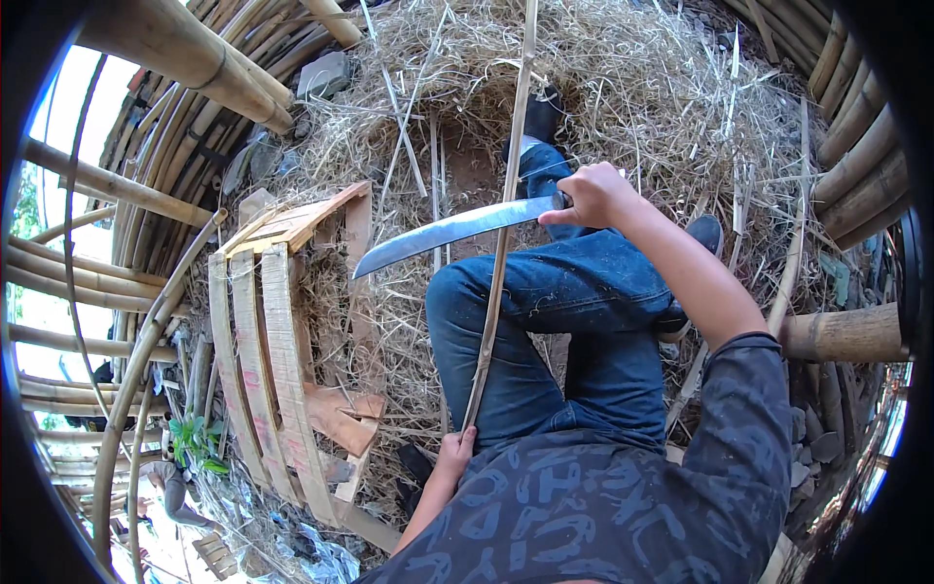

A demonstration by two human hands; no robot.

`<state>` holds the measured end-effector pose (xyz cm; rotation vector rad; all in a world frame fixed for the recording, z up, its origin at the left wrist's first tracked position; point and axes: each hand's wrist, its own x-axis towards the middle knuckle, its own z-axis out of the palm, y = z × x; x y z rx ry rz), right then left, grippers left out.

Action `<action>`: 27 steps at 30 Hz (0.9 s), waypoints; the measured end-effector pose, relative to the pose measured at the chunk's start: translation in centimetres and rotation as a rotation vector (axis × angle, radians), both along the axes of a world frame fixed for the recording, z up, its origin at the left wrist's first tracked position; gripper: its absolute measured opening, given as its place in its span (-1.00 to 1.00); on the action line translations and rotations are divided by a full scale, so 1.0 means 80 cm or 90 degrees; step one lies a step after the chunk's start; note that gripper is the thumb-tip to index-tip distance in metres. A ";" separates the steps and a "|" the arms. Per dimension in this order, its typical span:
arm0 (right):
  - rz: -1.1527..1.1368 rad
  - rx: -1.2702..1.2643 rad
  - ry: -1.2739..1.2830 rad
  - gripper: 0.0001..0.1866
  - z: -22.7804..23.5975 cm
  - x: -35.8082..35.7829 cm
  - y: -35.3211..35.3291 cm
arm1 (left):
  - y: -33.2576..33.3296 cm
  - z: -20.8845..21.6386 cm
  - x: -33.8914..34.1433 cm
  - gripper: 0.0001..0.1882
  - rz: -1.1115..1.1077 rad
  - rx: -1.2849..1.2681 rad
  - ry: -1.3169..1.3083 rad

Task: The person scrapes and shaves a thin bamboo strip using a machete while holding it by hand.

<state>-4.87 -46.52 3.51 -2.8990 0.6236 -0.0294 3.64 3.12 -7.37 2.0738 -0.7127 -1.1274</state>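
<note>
A long, thin bamboo strip runs from beside my hip across my thigh and on past the top of the view. My left hand is closed round its near end, low beside my body. In my right hand is the dark handle of a machete, my fingers wrapped round it. The broad, slightly curved blade points left and crosses the strip above my bent knee. Whether the edge touches the strip or only passes over it, I cannot tell.
A slatted wooden crate lies at my left. Straw and shavings cover the ground ahead, with loose split strips on them. Bamboo poles frame the left, and a thick bamboo pole lies at my right. A grey block sits farther off.
</note>
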 end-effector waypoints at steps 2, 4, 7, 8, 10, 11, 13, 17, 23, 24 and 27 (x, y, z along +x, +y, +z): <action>-0.015 0.008 0.018 -0.13 -0.009 0.004 -0.009 | 0.001 0.000 0.002 -0.41 -0.002 0.002 0.020; -0.026 0.015 0.030 -0.13 -0.017 -0.001 -0.021 | -0.002 0.006 0.005 -0.41 -0.003 0.003 0.044; -0.151 0.025 -0.023 -0.16 -0.024 -0.016 -0.035 | -0.005 0.010 0.008 -0.44 0.100 0.082 0.272; -0.148 0.024 -0.021 -0.16 -0.025 -0.017 -0.034 | 0.002 -0.002 0.013 -0.44 0.102 0.081 0.274; -0.170 0.057 -0.115 -0.18 -0.028 -0.023 -0.022 | 0.017 -0.025 0.027 -0.45 0.140 0.159 0.431; -0.170 0.078 -0.104 -0.22 -0.024 -0.027 -0.011 | 0.004 -0.004 0.031 -0.46 0.110 0.216 0.433; -0.117 0.101 -0.149 -0.27 -0.032 -0.027 0.010 | 0.004 -0.004 0.038 -0.45 0.099 0.189 0.479; 0.006 0.056 -0.142 -0.26 -0.046 -0.012 0.048 | -0.005 0.019 0.036 -0.43 0.101 0.164 0.512; -0.093 0.074 -0.227 -0.28 -0.077 -0.014 0.013 | -0.010 0.018 0.003 -0.49 0.208 0.071 0.360; -0.147 0.093 -0.241 -0.29 -0.071 -0.016 0.002 | -0.013 0.017 0.003 -0.49 0.220 0.086 0.359; -0.301 0.106 -0.248 -0.33 -0.069 -0.016 -0.026 | -0.013 0.012 0.008 -0.49 0.217 0.108 0.360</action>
